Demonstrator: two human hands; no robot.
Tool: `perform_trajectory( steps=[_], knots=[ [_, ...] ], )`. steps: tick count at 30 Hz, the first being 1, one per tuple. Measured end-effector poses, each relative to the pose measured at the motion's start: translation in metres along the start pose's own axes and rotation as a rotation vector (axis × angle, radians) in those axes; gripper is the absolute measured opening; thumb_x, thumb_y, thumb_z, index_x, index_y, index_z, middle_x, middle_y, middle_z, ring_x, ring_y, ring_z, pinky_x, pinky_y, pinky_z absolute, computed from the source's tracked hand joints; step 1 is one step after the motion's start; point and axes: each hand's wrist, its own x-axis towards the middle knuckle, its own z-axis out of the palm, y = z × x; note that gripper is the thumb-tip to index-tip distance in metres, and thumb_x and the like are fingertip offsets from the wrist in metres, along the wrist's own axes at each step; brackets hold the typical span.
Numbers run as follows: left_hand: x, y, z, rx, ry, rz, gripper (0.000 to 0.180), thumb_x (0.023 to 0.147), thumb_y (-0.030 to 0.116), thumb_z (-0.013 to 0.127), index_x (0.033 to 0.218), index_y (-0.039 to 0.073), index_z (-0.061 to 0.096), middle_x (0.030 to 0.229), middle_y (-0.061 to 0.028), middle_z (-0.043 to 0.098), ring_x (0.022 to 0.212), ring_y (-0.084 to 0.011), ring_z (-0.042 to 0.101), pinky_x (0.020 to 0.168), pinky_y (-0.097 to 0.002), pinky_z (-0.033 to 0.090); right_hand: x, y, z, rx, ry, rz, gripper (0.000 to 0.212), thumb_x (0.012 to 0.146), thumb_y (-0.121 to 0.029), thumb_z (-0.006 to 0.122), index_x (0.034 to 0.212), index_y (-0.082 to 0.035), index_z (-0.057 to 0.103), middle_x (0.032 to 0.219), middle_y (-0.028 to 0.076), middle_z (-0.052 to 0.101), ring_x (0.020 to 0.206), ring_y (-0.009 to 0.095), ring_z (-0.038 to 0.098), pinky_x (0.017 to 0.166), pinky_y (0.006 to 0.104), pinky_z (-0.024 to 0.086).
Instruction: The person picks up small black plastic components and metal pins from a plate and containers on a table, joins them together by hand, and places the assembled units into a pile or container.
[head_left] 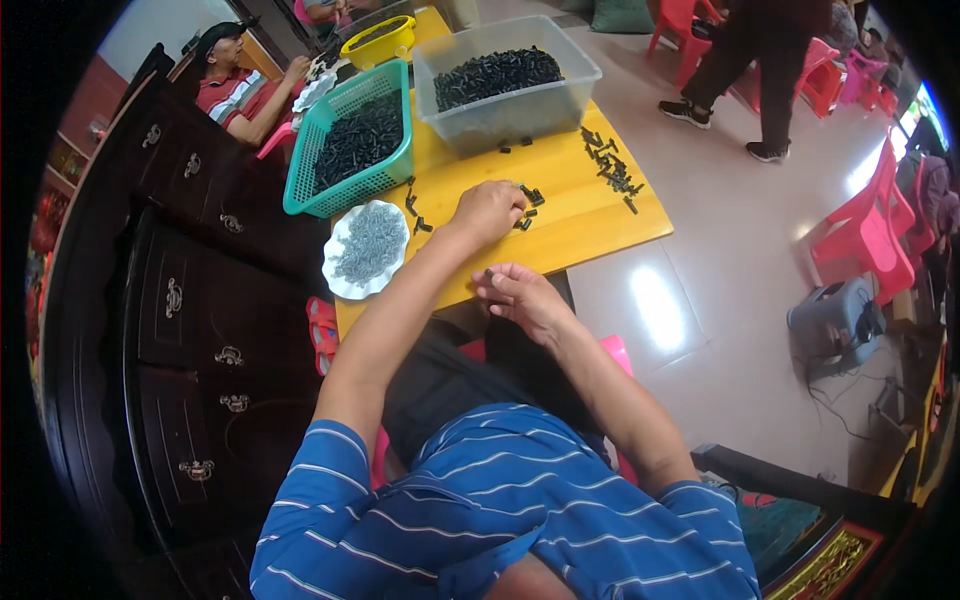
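Observation:
My left hand (488,213) reaches over the yellow table (600,228), its fingers curled down beside a small cluster of short black plastic pieces (534,196). Whatever is between those fingertips is hidden. Close to the table's front edge, my right hand (530,300) pinches one small black piece (488,273) between thumb and fingers. To the left, a white scalloped plate (332,262) holds many small clear or greyish parts (372,245). A few more black pieces (416,212) lie between the plate and my left hand.
A green basket (296,188) and a clear bin (500,122), both with black pieces, stand on the table's far side. Scattered black pieces (612,170) line its right. A yellow basin (385,45) sits beyond. Dark drawers (220,300) flank the left; another person (235,85) sits far left.

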Motion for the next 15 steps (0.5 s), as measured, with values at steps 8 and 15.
perform_trajectory(
  steps=[8,15],
  knots=[
    [-0.032,0.018,-0.048,-0.496,0.186,-0.203,0.009,0.091,0.007,0.07,0.096,0.0,0.071,0.091,-0.0089,0.076,0.081,-0.0135,0.071,0.074,-0.0278,0.056,-0.008,0.004,0.004,-0.147,0.004,-0.027,0.014,0.102,-0.018,0.06,0.114,-0.012,0.064,0.114,-0.001,0.069,0.102,0.009,0.063,0.084,0.0275,0.047],
    [-0.103,-0.006,-0.029,-0.881,0.237,-0.355,0.008,0.094,0.001,0.064,0.1,-0.003,0.067,0.096,-0.0075,0.074,0.083,-0.0086,0.068,0.076,-0.0231,0.055,-0.007,0.021,0.003,-0.269,-0.119,-0.127,0.013,0.1,-0.012,0.061,0.111,-0.007,0.064,0.097,-0.001,0.063,0.082,0.008,0.052,0.075,0.0244,0.045]
  ],
)
